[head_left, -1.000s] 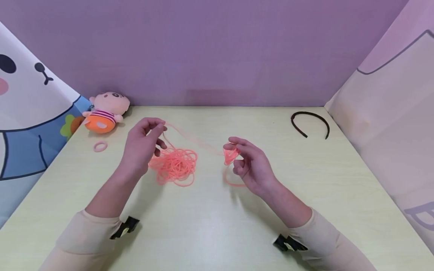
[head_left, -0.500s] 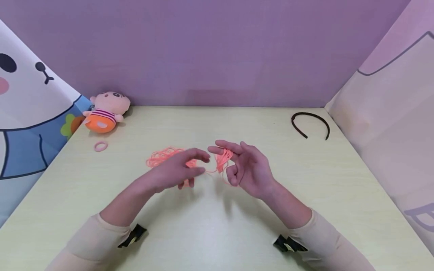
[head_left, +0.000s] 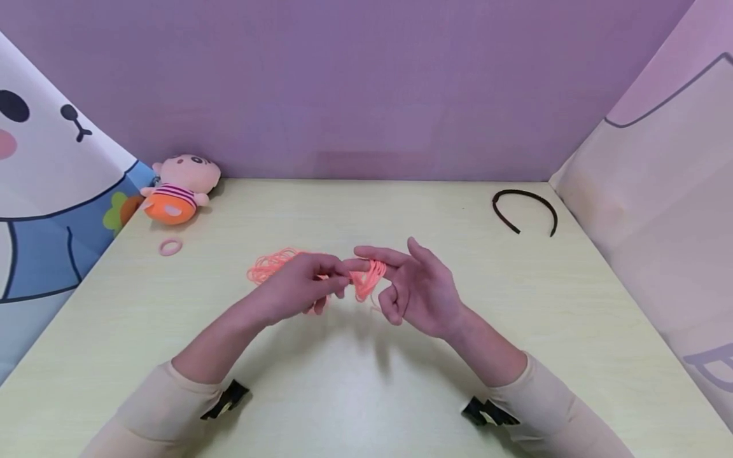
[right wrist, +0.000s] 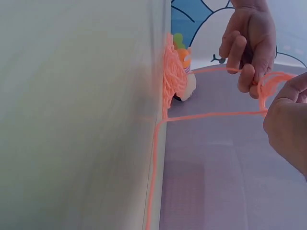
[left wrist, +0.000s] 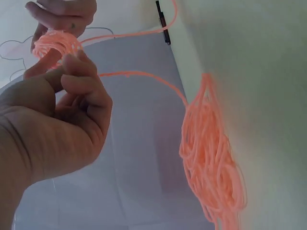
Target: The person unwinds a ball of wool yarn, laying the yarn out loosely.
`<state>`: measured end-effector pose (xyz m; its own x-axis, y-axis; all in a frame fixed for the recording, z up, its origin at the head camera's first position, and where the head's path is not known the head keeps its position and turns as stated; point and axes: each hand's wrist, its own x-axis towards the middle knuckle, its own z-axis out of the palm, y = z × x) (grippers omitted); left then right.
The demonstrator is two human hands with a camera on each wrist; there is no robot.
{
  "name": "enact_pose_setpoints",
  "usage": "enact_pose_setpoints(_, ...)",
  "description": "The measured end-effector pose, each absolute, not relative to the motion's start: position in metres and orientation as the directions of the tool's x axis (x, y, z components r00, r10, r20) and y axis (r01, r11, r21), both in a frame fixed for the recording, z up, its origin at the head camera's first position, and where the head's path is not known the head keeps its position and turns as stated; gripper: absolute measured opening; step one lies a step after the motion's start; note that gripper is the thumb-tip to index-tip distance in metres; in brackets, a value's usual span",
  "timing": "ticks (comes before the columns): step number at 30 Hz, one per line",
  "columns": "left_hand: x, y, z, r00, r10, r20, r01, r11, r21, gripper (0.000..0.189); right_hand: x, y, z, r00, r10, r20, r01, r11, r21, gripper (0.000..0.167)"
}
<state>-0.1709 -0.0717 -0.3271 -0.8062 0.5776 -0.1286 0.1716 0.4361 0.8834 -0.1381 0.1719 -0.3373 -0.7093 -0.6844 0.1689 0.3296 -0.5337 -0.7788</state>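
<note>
A small coil of coral-orange cord [head_left: 371,280] is looped round the extended fingers of my right hand [head_left: 426,289], whose other fingers are bent toward the palm. Right beside it, my left hand [head_left: 294,286] pinches a strand between thumb and fingertips. In the left wrist view that strand [left wrist: 139,73] runs from the left fingers down to a loose pile of the same cord [left wrist: 208,153] on the table. Part of the pile [head_left: 272,262] is hidden behind my left hand in the head view. A second strand [right wrist: 211,115] hangs from the coil toward the table.
At the back left lies a pink plush doll [head_left: 177,191] with orange bottoms, and a pink ring [head_left: 170,247] sits in front of it. A dark braided headband [head_left: 523,192] rests at the back right. Purple cloth [head_left: 366,95] stands behind the table [head_left: 366,407].
My left hand has come from the left, beyond the pile, across to the right hand's fingertips, and its fingers have closed on the strand. The right hand has tilted and lowered slightly.
</note>
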Motion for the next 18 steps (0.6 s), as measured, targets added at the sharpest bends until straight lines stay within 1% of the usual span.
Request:
enact_pose_setpoints(4, -0.174, -0.078, -0.322, -0.880, 0.462, -0.108, 0.122, 0.440, 0.890, 0.013, -0.138, 0.171, -0.337, -0.716, -0.686, 0.125, 0.310, -0.474, -0.824, 0.059)
enact_pose_setpoints(8, -0.176, -0.081, -0.318, -0.931, 0.363, -0.050, 0.130, 0.454, 0.881, 0.013, -0.139, 0.169, -0.337, -0.716, -0.695, 0.069, 0.293, -0.389, -0.873, 0.053)
enact_pose_setpoints(12, -0.177, -0.084, -0.315, -0.953, 0.302, 0.030, 0.168, 0.444, 0.880, 0.014, -0.138, 0.169, -0.338, -0.704, -0.710, 0.022, 0.289, -0.314, -0.904, 0.047)
enact_pose_setpoints(16, -0.177, -0.086, -0.313, -0.955, 0.281, 0.095, 0.208, 0.406, 0.890, 0.016, -0.137, 0.169, -0.338, -0.700, -0.714, -0.012, 0.269, -0.248, -0.931, 0.043)
enact_pose_setpoints(18, -0.177, -0.086, -0.313, -0.955, 0.272, 0.118, 0.222, 0.392, 0.893, 0.016, -0.137, 0.168, -0.338, -0.710, -0.704, -0.020, 0.259, -0.234, -0.937, 0.043)
